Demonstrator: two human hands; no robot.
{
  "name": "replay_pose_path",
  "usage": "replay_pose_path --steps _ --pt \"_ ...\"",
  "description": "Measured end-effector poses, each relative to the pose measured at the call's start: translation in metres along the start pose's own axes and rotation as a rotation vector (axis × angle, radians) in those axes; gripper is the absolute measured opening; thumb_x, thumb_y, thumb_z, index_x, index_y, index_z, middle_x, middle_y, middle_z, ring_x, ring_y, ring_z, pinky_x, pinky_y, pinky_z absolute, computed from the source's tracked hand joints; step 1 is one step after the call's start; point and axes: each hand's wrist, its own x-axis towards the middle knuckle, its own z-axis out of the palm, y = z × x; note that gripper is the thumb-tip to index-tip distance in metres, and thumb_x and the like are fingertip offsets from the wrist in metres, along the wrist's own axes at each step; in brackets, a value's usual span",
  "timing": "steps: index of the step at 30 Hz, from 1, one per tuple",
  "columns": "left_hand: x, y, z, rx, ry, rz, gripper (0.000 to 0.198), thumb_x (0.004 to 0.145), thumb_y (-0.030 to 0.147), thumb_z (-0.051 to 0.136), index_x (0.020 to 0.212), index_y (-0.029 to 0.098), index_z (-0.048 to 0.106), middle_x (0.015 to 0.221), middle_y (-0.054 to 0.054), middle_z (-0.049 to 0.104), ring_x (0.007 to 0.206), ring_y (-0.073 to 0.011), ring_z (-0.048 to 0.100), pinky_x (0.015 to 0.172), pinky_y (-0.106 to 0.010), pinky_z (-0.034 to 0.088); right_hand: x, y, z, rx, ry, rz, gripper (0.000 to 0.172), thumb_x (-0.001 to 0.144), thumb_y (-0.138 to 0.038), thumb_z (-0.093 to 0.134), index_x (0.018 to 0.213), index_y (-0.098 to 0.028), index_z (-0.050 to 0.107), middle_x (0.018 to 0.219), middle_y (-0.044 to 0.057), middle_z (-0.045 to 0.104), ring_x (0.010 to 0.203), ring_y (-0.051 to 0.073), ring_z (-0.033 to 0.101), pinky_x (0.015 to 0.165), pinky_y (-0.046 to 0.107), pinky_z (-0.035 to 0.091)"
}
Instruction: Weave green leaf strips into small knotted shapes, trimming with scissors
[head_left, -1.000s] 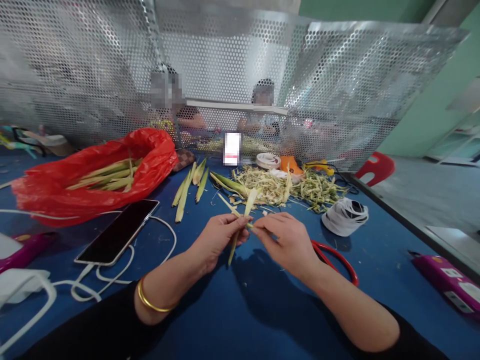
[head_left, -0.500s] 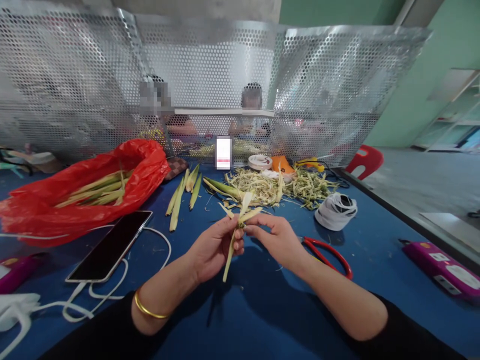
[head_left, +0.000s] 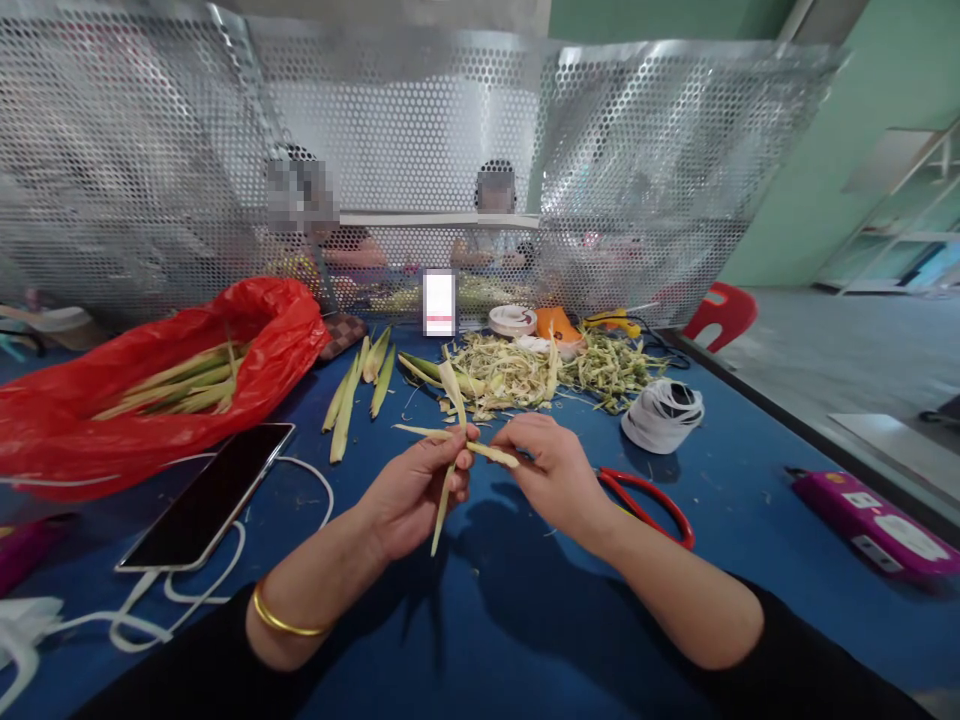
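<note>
Crossed pale strips of corn husk (head_left: pixel 452 390) meet in a small knot-like centre above the blue table. My left hand (head_left: pixel 416 490) pinches that centre between thumb and fingers; one strip end points up, one left and one down. Close on the right, my right hand (head_left: pixel 551 475) has its fingers curled at the strip that sticks out to the right. Its fingertips are partly hidden behind that strip. Red-handled scissors (head_left: pixel 679 520) lie beside my right wrist, their blades mostly hidden.
Whole husks (head_left: pixel 346 410) lie beyond my left hand, near a red plastic bag (head_left: pixel 289 310) of husks. Shredded husk (head_left: pixel 517 370) is heaped ahead, with a white tape roll (head_left: pixel 660 418) to its right. A phone (head_left: pixel 206 500) with white cables lies left. A perforated screen (head_left: pixel 637 150) stands behind.
My right hand has drawn back slightly from the centre and turned, its knuckles now more on top. The strips have spread into a wider cross. The whole view has shifted a little.
</note>
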Motion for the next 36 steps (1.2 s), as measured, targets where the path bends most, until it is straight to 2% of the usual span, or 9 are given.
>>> replay_pose_path --steps 4,8,13,18,20,24,26,31,36 --pt "0.002 0.000 -0.003 0.042 -0.037 0.000 0.017 0.090 0.013 0.047 0.082 0.012 0.062 0.052 0.004 0.051 0.038 -0.0032 0.046 0.043 -0.015 0.043 0.001 0.005 0.003 0.003 0.014 0.004 0.020 0.083 -0.017 0.056 0.063 -0.019 0.057 0.058 -0.002 0.055 0.060 0.013 0.052 0.072 0.028 0.038" --pt "0.000 0.003 -0.004 0.201 -0.112 0.029 0.014 0.088 0.019 0.051 0.089 0.014 0.064 0.060 0.001 0.057 0.052 -0.0086 0.057 0.050 -0.019 0.050 0.001 0.010 0.003 -0.054 0.004 -0.052 0.020 0.088 -0.020 0.051 0.070 -0.020 0.057 0.064 -0.002 0.059 0.065 0.014 0.055 0.085 0.032 0.036" --pt "-0.004 0.007 -0.001 0.370 -0.059 0.014 0.023 0.088 0.027 0.053 0.103 0.015 0.065 0.086 -0.009 0.070 0.072 -0.0162 0.068 0.057 -0.023 0.055 0.000 0.016 0.005 -0.167 -0.034 -0.057 0.025 0.092 -0.024 0.046 0.069 -0.020 0.054 0.067 -0.002 0.057 0.069 0.014 0.056 0.093 0.033 0.033" --pt "-0.003 0.004 -0.003 0.357 -0.041 -0.014 0.021 0.081 0.021 0.064 0.101 0.015 0.066 0.099 -0.011 0.071 0.085 -0.0184 0.069 0.065 -0.021 0.055 -0.001 0.021 0.008 -0.223 -0.071 -0.110 0.027 0.092 -0.024 0.042 0.068 -0.021 0.053 0.066 -0.002 0.056 0.068 0.014 0.055 0.094 0.034 0.032" --pt "-0.002 0.002 -0.005 0.297 -0.036 -0.027 0.018 0.081 0.020 0.063 0.098 0.015 0.067 0.093 -0.009 0.072 0.081 -0.0170 0.069 0.065 -0.022 0.055 -0.001 0.020 0.008 -0.207 -0.075 -0.121 0.025 0.092 -0.022 0.042 0.069 -0.021 0.052 0.066 -0.002 0.056 0.068 0.013 0.054 0.094 0.033 0.032" --pt "-0.001 0.000 -0.009 0.119 -0.064 -0.058 0.010 0.082 0.021 0.061 0.089 0.015 0.066 0.061 0.000 0.064 0.054 -0.0094 0.063 0.056 -0.020 0.053 -0.002 0.015 0.007 -0.158 -0.086 -0.112 0.022 0.089 -0.017 0.045 0.068 -0.021 0.050 0.064 -0.003 0.054 0.064 0.012 0.054 0.093 0.033 0.033" --pt "-0.001 -0.001 -0.008 0.127 -0.071 -0.066 0.009 0.082 0.020 0.060 0.087 0.014 0.066 0.062 -0.001 0.065 0.055 -0.0100 0.063 0.057 -0.021 0.053 -0.003 0.015 0.007 -0.170 -0.082 -0.134 0.022 0.087 -0.014 0.043 0.069 -0.021 0.052 0.063 -0.003 0.053 0.064 0.012 0.054 0.093 0.033 0.033" --pt "-0.003 -0.001 -0.006 0.271 -0.003 -0.036 0.016 0.080 0.020 0.063 0.093 0.012 0.067 0.082 -0.010 0.072 0.072 -0.0175 0.070 0.058 -0.021 0.053 -0.004 0.019 0.006 -0.235 -0.091 -0.201 0.022 0.086 -0.011 0.042 0.077 -0.021 0.059 0.066 -0.002 0.057 0.065 0.013 0.056 0.095 0.035 0.032" --pt "-0.001 -0.005 -0.008 0.083 -0.045 -0.062 0.016 0.075 0.016 0.068 0.091 0.013 0.067 0.070 -0.002 0.067 0.056 -0.0088 0.063 0.049 -0.017 0.047 -0.002 0.014 0.002 -0.265 -0.087 -0.235 0.021 0.090 -0.017 0.043 0.073 -0.021 0.054 0.068 -0.001 0.058 0.068 0.014 0.056 0.096 0.037 0.031"
